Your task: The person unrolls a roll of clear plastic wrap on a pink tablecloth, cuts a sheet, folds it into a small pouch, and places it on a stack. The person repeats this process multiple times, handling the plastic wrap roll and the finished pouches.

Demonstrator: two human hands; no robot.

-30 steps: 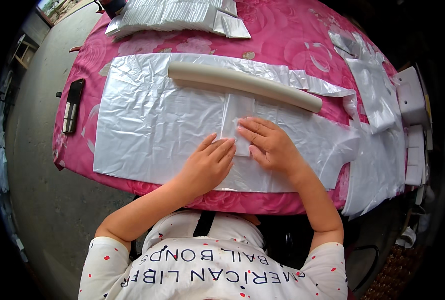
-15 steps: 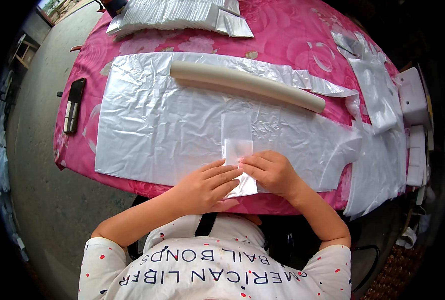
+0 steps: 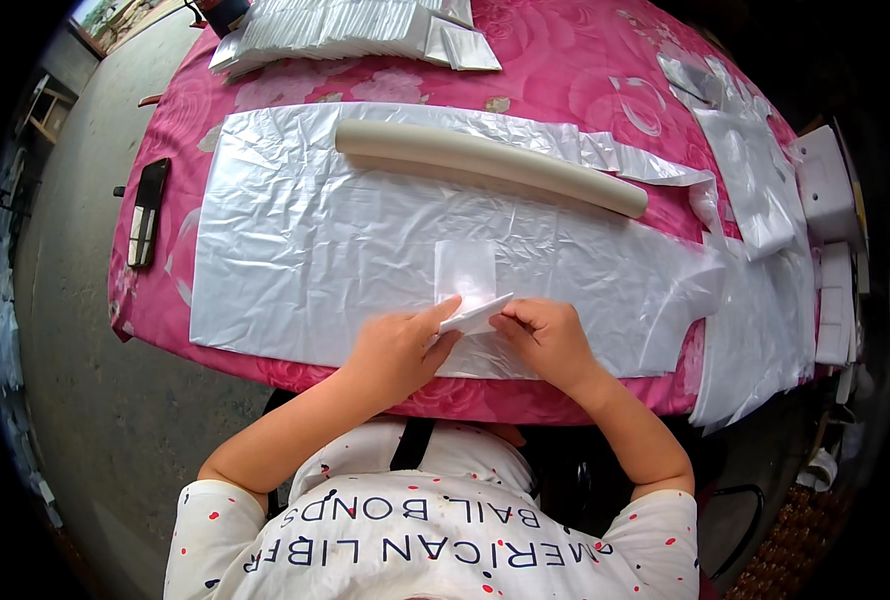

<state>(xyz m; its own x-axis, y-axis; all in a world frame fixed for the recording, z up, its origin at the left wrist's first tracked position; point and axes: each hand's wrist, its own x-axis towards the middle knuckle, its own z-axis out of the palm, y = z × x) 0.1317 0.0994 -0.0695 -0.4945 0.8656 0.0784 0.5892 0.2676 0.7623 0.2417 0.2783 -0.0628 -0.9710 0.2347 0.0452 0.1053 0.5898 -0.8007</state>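
Between my hands is a small folded piece of thin white plastic film [image 3: 480, 312], tilted up off the table. My left hand [image 3: 402, 345] pinches its left end, thumb on one side and fingers on the other. At its right end my right hand [image 3: 550, 338] is closed, thumb and fingertips on the edge. A flat translucent flap [image 3: 465, 262] stretches just beyond the fold; whether it joins the held piece I cannot tell. Under both hands a wide, crinkled white plastic sheet [image 3: 275, 240] is spread.
A long beige tube [image 3: 490, 165] lies across the sheet's far part. A stack of folded white plastic pieces [image 3: 335, 35] sits at the far left of the pink flowered tablecloth [image 3: 555, 60]. A black phone [image 3: 148, 212] rests at left. More loose film [image 3: 755, 340] hangs at right near white boxes [image 3: 827, 190].
The folded film, flat on the sheet before, is now lifted and tilted. My left hand has gone from lying over it to pinching it; my right hand has moved to its right end.
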